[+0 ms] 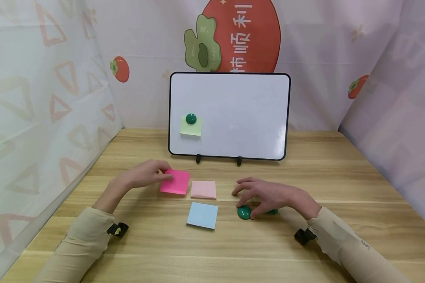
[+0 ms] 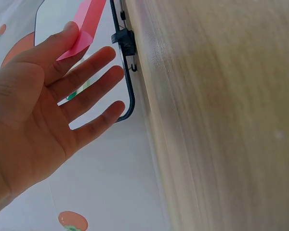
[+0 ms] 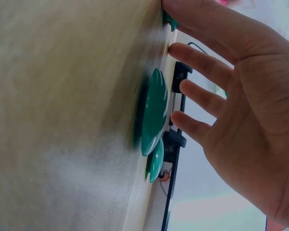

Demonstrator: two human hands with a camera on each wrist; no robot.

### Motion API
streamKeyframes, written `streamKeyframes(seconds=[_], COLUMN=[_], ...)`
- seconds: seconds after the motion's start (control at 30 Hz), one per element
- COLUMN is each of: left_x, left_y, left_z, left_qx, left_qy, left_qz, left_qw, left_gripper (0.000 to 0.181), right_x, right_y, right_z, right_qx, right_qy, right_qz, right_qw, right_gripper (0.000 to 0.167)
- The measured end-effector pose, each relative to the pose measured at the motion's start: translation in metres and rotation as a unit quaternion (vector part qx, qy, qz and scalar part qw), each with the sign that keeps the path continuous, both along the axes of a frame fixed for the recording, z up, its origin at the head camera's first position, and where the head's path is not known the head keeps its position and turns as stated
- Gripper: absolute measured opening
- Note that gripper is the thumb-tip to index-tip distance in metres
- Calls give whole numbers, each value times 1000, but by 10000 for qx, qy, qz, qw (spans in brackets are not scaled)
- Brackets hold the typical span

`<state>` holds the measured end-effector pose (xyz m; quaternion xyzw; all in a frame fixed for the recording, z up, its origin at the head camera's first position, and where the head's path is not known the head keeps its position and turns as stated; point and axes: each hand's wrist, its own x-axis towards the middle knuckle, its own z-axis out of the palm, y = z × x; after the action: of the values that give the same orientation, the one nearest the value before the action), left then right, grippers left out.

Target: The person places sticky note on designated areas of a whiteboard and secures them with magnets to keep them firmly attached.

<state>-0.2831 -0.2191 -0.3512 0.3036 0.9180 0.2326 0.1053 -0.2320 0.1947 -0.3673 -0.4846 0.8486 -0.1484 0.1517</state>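
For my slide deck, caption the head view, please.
Left hand pinches a bright pink note, right hand at a green magnet, before a whiteboard bearing one pale-green note.

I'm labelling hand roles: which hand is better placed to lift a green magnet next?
Likely the right hand: its thumb and forefinger are at the edges of one green magnet, while the left hand is farther off, holding the bright pink note.

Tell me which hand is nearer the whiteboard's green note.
Left: the left hand is below and left of the green note; the right hand is farther, below and right.
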Motion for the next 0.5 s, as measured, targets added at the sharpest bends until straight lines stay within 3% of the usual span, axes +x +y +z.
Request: streamKeyframes(seconds=[0.5], left_x=[2], left_y=[5], left_z=[1], left_qx=[46], left_qy=[456], left_qz=[68], left_qw=[9989], left_gripper=[11], right_x=[1], right_y=[-2], right_z=[1], right_qx=[57], right_qy=[63], right_qz=[40], right_qw=[10000], right_gripper=[34])
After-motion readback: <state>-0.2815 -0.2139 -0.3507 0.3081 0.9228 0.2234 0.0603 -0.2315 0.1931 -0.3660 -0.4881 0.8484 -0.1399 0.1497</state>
